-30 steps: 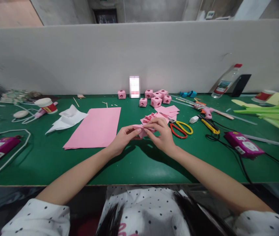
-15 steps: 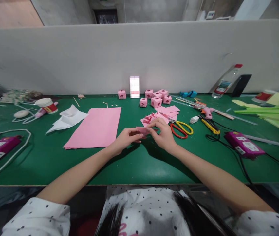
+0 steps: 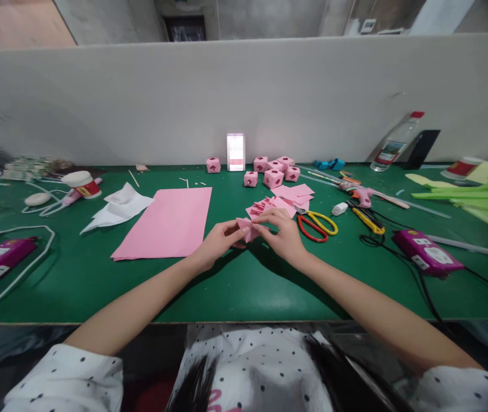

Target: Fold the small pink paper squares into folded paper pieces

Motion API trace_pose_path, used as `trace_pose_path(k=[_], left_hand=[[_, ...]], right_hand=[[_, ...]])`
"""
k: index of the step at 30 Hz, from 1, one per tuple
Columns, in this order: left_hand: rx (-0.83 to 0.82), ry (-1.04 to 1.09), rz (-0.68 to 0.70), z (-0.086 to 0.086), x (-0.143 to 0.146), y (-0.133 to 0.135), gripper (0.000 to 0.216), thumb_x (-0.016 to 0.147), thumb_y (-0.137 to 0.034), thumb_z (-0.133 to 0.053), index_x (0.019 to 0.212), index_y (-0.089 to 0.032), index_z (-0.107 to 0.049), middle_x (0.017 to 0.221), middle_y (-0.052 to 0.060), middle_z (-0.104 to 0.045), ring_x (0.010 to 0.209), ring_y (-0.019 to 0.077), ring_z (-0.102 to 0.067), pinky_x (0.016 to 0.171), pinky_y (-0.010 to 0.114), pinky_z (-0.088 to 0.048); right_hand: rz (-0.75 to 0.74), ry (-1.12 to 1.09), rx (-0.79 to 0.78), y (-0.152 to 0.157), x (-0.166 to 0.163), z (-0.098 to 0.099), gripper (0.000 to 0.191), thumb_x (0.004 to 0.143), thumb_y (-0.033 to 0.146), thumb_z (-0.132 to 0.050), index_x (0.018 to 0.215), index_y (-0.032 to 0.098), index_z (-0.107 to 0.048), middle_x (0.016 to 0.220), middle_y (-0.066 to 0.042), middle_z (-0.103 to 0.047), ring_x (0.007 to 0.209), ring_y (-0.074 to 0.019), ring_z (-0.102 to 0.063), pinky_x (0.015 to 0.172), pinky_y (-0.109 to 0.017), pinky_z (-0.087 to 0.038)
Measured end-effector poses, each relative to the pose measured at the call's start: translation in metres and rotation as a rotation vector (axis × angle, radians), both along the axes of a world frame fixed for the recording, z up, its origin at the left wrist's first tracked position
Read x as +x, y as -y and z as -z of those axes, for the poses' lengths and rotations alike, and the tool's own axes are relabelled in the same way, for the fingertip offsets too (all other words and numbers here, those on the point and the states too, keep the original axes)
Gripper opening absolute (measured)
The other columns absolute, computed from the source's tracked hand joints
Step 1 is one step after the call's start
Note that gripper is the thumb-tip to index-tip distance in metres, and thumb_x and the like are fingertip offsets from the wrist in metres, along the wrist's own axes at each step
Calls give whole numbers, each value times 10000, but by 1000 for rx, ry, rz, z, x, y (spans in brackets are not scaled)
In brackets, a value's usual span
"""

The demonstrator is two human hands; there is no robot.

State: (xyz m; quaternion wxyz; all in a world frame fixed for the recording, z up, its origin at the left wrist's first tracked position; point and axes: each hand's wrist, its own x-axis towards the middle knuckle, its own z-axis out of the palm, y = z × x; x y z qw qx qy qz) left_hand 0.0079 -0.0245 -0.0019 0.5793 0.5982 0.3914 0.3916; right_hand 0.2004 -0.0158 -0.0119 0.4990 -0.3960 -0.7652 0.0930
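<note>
Between my two hands is a small folded piece of pink paper [image 3: 247, 227], held just above the green table. My left hand [image 3: 222, 240] pinches its left side, and my right hand [image 3: 282, 234] pinches its right side; the fingers hide part of it. Right behind my right hand lie cut pink paper pieces [image 3: 298, 194], some with darker slits or strips. Scissors [image 3: 317, 224] with red and yellow handles rest to the right of that hand. Left of my left hand is a stack of pink paper sheets [image 3: 170, 223].
Several folded pink paper cubes [image 3: 274, 177] stand near a lit phone [image 3: 236, 152] at the partition. On the right are a pink glue gun [image 3: 359, 194], a yellow cutter [image 3: 368, 221], a purple box [image 3: 427, 253] and a bottle [image 3: 394, 146]. A paper cup [image 3: 81, 184] and crumpled white paper [image 3: 119, 206] lie left.
The pink paper has turned in my fingers and now stands more upright, with a pointed corner showing. My right hand has shifted slightly left; the other things stay put.
</note>
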Motion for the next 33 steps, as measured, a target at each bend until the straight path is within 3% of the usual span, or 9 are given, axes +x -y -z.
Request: trace_pose_path(k=[8, 14, 16, 20, 23, 28, 33], left_hand=[[50, 50, -137, -1, -1, -2, 408, 769, -494, -719, 1007, -163, -738, 1020, 83, -713, 915, 209, -619, 770, 301, -513], [57, 52, -153, -1, -3, -4, 367, 763, -442, -732, 1004, -165, -737, 987, 73, -717, 839, 181, -609, 720, 278, -498], [62, 51, -139, -1, -3, -3, 358, 766, -439, -727, 1001, -169, -735, 975, 64, -716, 833, 177, -609, 723, 279, -500], [72, 26, -108, -1, -2, -1, 356, 765, -442, -726, 985, -163, -728, 950, 58, -710, 835, 177, -614, 742, 284, -506], [52, 24, -94, -4, 0, 0, 378, 774, -473, -710, 979, -156, -708, 913, 58, -695, 811, 174, -619, 729, 289, -517], [30, 24, -70, -8, 0, 1, 382, 828, -516, -640, 971, -165, -685, 892, 48, -654, 797, 161, -619, 711, 286, -530], [45, -17, -35, -6, -1, 2, 358, 802, -484, -684, 949, -158, -691, 876, 39, -628, 821, 168, -602, 717, 283, -535]], right_hand=[[23, -31, -39, 8, -3, -2, 243, 877, 267, -642, 1118, 261, -675, 1138, -84, -635, 1137, -251, -565, 972, -444, -469], [29, -109, -128, 6, 0, -4, 204, 922, 329, -569, 1059, 232, -685, 1094, -82, -655, 997, -223, -607, 827, -379, -509], [-7, -173, -227, 5, -1, -2, 256, 941, 380, -527, 1074, 217, -672, 1068, -78, -669, 916, -201, -620, 765, -347, -510], [-135, -352, -449, 0, -4, 1, 355, 915, 467, -537, 1096, 180, -640, 826, -34, -661, 705, -154, -593, 622, -283, -482], [-142, -409, -420, -1, -3, 1, 337, 877, 449, -592, 1078, 181, -634, 845, -32, -655, 699, -144, -578, 612, -273, -467], [-121, -353, -337, 4, -3, -3, 273, 907, 378, -559, 1091, 191, -633, 1107, -79, -672, 866, -167, -613, 739, -312, -491], [-135, -322, -317, 6, -5, -3, 265, 921, 369, -544, 1113, 201, -615, 1135, -84, -681, 956, -188, -634, 795, -333, -507]])
